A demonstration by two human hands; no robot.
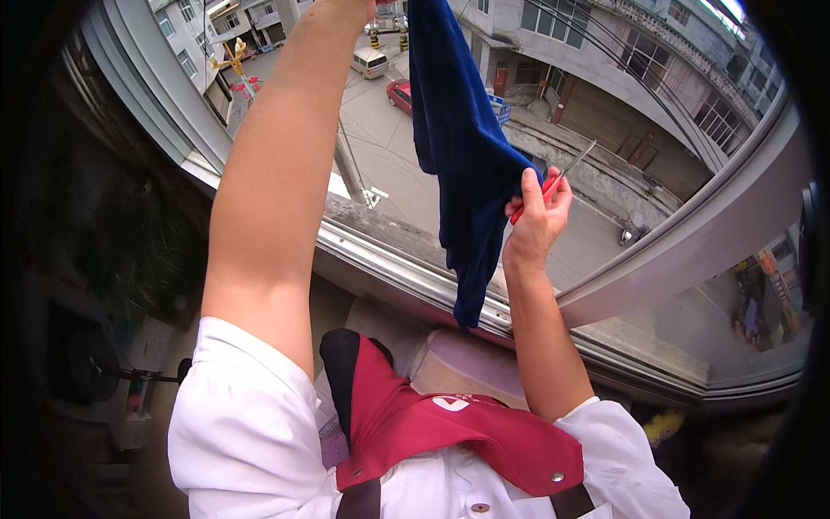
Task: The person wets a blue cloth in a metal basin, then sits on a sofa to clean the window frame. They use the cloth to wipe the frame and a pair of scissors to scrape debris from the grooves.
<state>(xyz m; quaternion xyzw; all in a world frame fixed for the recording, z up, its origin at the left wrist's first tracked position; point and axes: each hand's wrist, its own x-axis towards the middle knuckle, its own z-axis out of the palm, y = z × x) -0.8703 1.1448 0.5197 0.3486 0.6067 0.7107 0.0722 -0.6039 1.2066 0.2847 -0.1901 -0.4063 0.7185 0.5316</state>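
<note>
A dark blue velvety cloth (pixel 463 149) hangs from beyond the top edge of the view, in front of the open window. My right hand (pixel 538 214) pinches its right edge between thumb and fingers. The same hand holds a pair of red-handled scissors (pixel 551 188), with the narrow metal blade pointing up and right. My left arm reaches up to the top edge, where only the wrist end of my left hand (pixel 350 8) shows. Its fingers are cut off, so their grip is hidden. The cloth's lower tip hangs over the window track.
The metal window track (pixel 389 259) crosses before me, with a sliding window frame (pixel 687 240) at right. Below outside lie a street with a red car (pixel 399 96) and a van (pixel 369 63). I wear a red apron (pixel 454 428). A pale padded surface (pixel 467 363) adjoins the sill.
</note>
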